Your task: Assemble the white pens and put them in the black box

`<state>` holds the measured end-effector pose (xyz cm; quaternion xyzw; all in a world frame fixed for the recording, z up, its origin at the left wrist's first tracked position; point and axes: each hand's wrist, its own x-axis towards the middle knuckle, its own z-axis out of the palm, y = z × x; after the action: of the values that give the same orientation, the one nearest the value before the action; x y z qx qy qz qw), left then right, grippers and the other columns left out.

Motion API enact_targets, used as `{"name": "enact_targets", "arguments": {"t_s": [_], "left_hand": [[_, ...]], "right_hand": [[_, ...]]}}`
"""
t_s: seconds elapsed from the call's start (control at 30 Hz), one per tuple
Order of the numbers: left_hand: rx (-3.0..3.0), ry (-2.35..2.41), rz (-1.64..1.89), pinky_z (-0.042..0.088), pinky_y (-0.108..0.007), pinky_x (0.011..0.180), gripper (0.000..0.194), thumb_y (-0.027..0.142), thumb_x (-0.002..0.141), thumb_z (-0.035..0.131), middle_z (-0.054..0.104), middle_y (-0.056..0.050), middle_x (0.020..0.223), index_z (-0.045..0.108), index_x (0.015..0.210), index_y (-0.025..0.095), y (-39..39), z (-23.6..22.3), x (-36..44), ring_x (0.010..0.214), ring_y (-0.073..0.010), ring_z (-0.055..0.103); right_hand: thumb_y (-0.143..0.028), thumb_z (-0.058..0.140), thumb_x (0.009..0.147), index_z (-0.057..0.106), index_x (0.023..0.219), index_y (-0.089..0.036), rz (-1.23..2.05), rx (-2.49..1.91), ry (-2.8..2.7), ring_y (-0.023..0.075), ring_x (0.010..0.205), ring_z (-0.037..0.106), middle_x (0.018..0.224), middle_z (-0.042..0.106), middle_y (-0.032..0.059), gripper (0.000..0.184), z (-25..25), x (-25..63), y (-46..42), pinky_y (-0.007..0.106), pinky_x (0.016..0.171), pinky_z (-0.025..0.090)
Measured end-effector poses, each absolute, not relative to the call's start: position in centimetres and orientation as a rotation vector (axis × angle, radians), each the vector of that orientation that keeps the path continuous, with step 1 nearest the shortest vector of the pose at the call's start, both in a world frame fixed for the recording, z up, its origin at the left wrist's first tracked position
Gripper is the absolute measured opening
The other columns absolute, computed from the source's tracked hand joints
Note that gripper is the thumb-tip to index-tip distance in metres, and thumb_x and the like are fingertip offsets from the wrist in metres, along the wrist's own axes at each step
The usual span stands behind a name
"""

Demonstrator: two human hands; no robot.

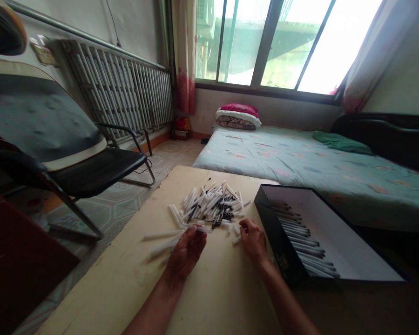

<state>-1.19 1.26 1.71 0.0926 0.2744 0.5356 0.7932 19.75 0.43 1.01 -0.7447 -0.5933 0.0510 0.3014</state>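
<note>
White plastic pen tubes (209, 204) lie heaped on a pale wooden board (125, 284) before you. Your left hand (186, 253) pinches one tube (199, 229) at the heap's near edge; your right hand (253, 240), fingers curled, rests just beside loose tubes, though you cannot tell whether it grips any. Rows of pens (295, 229) lie in an open black box (267, 209) to the right.

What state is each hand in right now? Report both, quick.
Left hand: closed on a white pen.
Right hand: closed; cannot tell if it holds anything.
</note>
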Motion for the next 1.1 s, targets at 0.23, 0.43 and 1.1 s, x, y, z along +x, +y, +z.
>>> {"name": "enact_targets", "arguments": {"t_s": [0.23,0.43,1.1], "left_hand": [[0.276,0.594,1.162,0.056,-0.021,0.06,0.01,0.01,0.083,0.052,0.07,-0.003,0.07,0.061,0.084,0.013,1.4,1.2,-1.2,0.061,-0.0113,0.067],[0.31,0.578,1.165,0.056,-0.022,0.063,0.008,0.012,0.082,0.054,0.071,-0.004,0.074,0.061,0.085,0.013,1.4,1.0,-1.2,0.064,-0.0118,0.068],[0.408,0.598,1.226,0.052,-0.021,0.055,0.008,0.015,0.075,0.061,0.068,-0.002,0.069,0.061,0.083,0.013,1.4,0.8,-1.2,0.057,-0.0115,0.064]], "right_hand": [[-0.011,0.046,0.079,0.065,0.079,-0.019,0.059,-2.07,-1.68,0.0145,0.076,0.058,0.082,0.064,0.0043,0.021,2.2,18.6,2.9,0.02,0.065,0.035],[-0.015,0.053,0.075,0.061,0.083,-0.018,0.001,-2.16,-1.697,0.0173,0.079,0.056,0.086,0.062,0.0071,0.011,2.4,17.8,1.8,0.023,0.064,0.034],[-0.01,0.045,0.083,0.058,0.09,-0.022,0.109,-1.901,-2.074,0.0182,0.089,0.051,0.092,0.059,0.0058,0.019,1.7,12.4,2.3,0.024,0.07,0.031]]}}
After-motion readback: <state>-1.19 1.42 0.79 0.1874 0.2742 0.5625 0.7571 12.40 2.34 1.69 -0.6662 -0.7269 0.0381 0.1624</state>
